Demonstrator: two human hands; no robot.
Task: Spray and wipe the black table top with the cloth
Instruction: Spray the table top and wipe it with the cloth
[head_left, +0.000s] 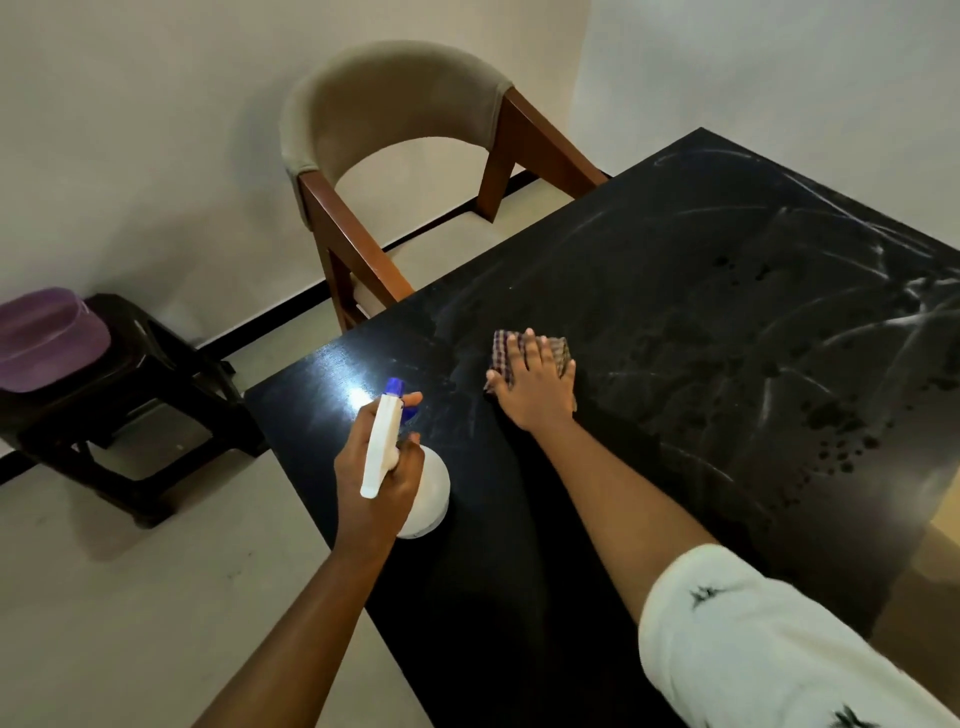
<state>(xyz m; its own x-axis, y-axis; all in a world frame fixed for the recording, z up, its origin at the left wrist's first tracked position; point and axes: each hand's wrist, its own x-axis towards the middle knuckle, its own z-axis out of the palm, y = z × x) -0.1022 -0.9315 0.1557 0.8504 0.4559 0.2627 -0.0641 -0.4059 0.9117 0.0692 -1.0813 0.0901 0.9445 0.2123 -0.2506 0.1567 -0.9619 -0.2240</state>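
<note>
The black table top (675, 322) fills the right half of the view, marked with pale wipe streaks and dark wet spots toward the right. My left hand (376, 475) grips a white spray bottle (423, 499) with a blue nozzle, held over the table's near left corner. My right hand (535, 387) lies flat with straight fingers on a folded checked cloth (558, 351), pressing it against the table a little beyond the bottle. Most of the cloth is hidden under the hand.
A beige upholstered chair (395, 114) with a brown wooden frame stands at the table's far left edge. A dark stool (135, 384) carrying a purple plastic lid (47, 338) stands on the floor at the left. White walls close in behind.
</note>
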